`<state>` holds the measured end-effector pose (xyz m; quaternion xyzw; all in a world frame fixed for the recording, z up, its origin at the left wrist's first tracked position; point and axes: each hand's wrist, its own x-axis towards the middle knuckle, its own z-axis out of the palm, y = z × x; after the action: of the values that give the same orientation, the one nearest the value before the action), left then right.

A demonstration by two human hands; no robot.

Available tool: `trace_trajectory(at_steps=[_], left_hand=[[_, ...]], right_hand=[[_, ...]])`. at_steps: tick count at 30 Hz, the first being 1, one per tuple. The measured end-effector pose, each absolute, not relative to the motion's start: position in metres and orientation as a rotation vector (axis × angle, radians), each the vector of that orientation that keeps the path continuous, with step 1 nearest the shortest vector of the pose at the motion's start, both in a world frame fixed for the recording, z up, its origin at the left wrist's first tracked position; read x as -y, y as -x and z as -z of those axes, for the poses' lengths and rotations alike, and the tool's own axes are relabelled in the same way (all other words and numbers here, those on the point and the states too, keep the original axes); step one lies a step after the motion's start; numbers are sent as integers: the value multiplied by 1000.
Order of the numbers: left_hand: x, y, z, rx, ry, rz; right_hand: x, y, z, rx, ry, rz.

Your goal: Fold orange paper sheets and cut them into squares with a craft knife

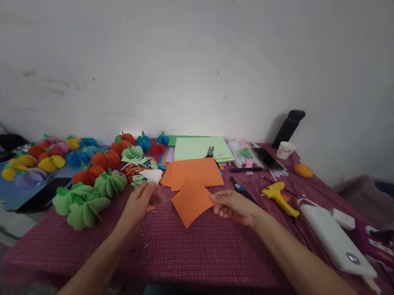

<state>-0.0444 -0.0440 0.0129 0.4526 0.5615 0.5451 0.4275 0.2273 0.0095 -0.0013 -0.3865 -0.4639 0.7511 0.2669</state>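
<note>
My right hand (pixel 232 205) pinches the right corner of an orange paper square (pixel 191 205), which is turned like a diamond above the table. To its left is my left hand (pixel 145 199), apart from the square, with its fingers blurred. A small bit of orange paper (pixel 151 208) shows by the left fingertips; I cannot tell whether they hold it. Behind the square, a larger orange sheet (pixel 190 170) lies on the table. A white object (pixel 151 175) sits just beyond my left hand, beside a pile of coloured paper scraps (pixel 137 171).
Several paper pumpkins in green (pixel 88 208) and orange (pixel 106 159) stand at the left. Light green sheets (pixel 202 148) lie at the back, with dark-handled cutters (pixel 210 152) on them. At right are a yellow glue gun (pixel 280 198), a white power bank (pixel 334 240) and a paper cup (pixel 286 150).
</note>
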Motion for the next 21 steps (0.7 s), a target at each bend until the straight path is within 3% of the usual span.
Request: trace_trajectory(at_steps=[2, 4, 8, 13, 18, 21], left_hand=[[75, 45, -6, -1225, -928, -910], [97, 41, 0, -1025, -740, -754], [110, 22, 5, -809, -637, -915], [111, 13, -2, -922, -807, -1072], [122, 14, -15, -1040, -1035, -943], [130, 16, -11, -1054, -977, -1061]], right_hand=[[10, -221, -7, 1141, 994, -1995], [33, -212, -8, 1098, 931, -1980], [73, -199, 9, 1319, 904, -1937], [81, -200, 10, 1805, 913, -1700], [67, -188, -27, 1527, 780, -1647], [63, -174, -34, 1405, 808, -1529]])
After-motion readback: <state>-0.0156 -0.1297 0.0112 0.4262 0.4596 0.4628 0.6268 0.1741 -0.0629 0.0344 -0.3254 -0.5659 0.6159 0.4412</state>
